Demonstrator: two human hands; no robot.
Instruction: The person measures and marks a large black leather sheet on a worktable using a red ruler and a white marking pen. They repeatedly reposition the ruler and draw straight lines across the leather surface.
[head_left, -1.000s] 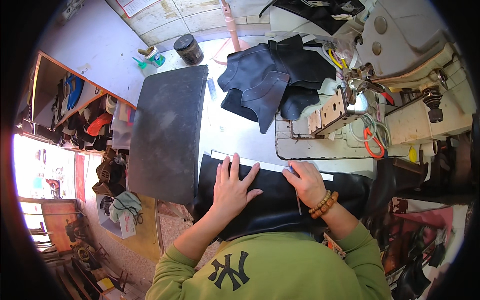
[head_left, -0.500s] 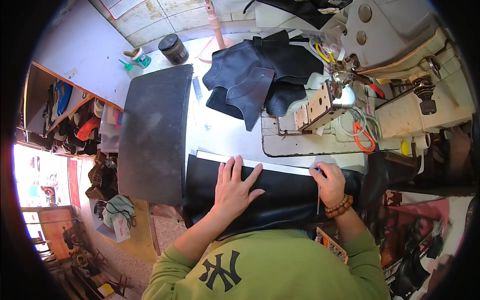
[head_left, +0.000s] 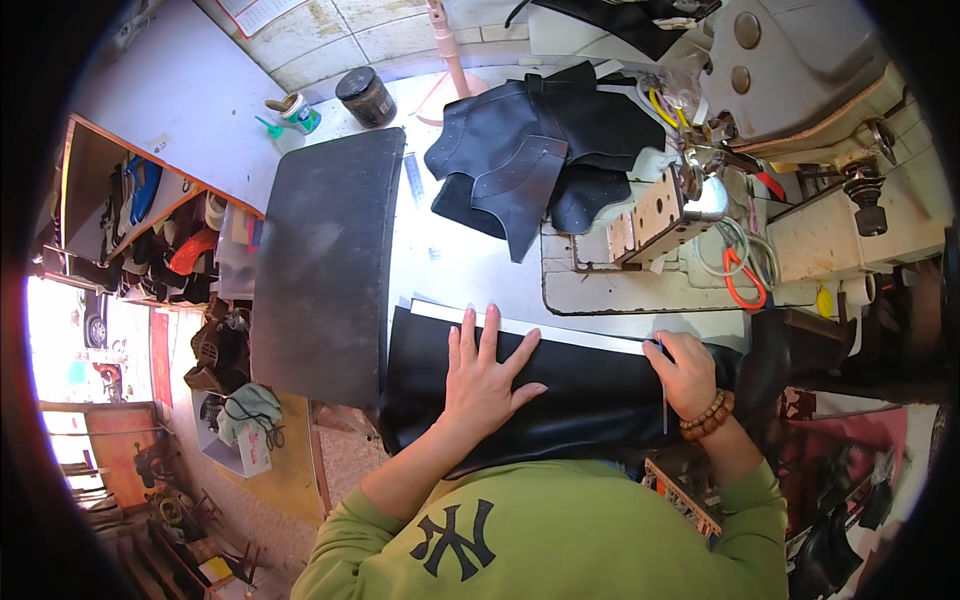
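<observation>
Left hand (head_left: 490, 380) splayed over a white strip (head_left: 575, 335), right hand (head_left: 688, 376) pinching a thin pen-like tool (head_left: 665, 415).
I've got the left grip spread wide with hold of nothing, fingertips on the strip, palm over the black sheet (head_left: 580, 400); my right grip is closed, thumb and fingers on the tool at the strip's right end, can't tell if its tip touches. Sheet lies along the near edge of the counter (head_left: 460, 275) and hangs over it; strip runs along the sheet's far edge. Dark board (head_left: 325, 270) at the counter's left edge, just beside the sheet. Cut black pieces (head_left: 520, 180) heaped toward the far edge, sewing machine (head_left: 800, 70) at the right, dark-lidded jar (head_left: 366, 98) near the far left corner.
</observation>
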